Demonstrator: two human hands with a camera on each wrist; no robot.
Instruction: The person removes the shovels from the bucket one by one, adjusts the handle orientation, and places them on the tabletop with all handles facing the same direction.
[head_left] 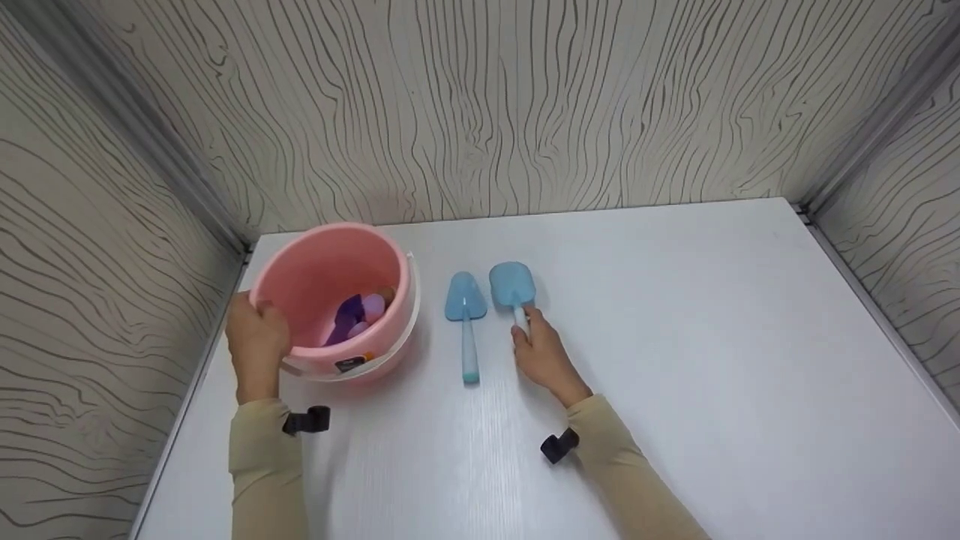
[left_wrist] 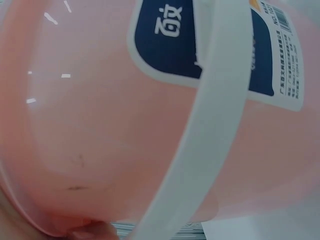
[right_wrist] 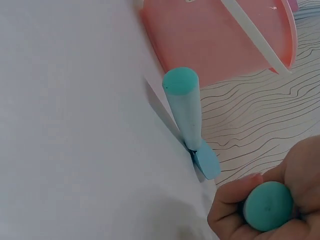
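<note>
My left hand grips the rim of a pink bucket at the left of the table. Inside it lie a dark purple piece, a round lilac piece and a small brown piece. My right hand holds a blue toy shovel by its pale handle, blade pointing away. In the right wrist view, fingers curl round the handle's green end cap. Between bucket and shovel, a blue toy trowel lies with its pointed blade toward the back wall.
The white table extends to the right of the shovel. A wood-grain patterned wall closes off the back, with similar panels at both sides. The bucket's white handle hangs down across its labelled front.
</note>
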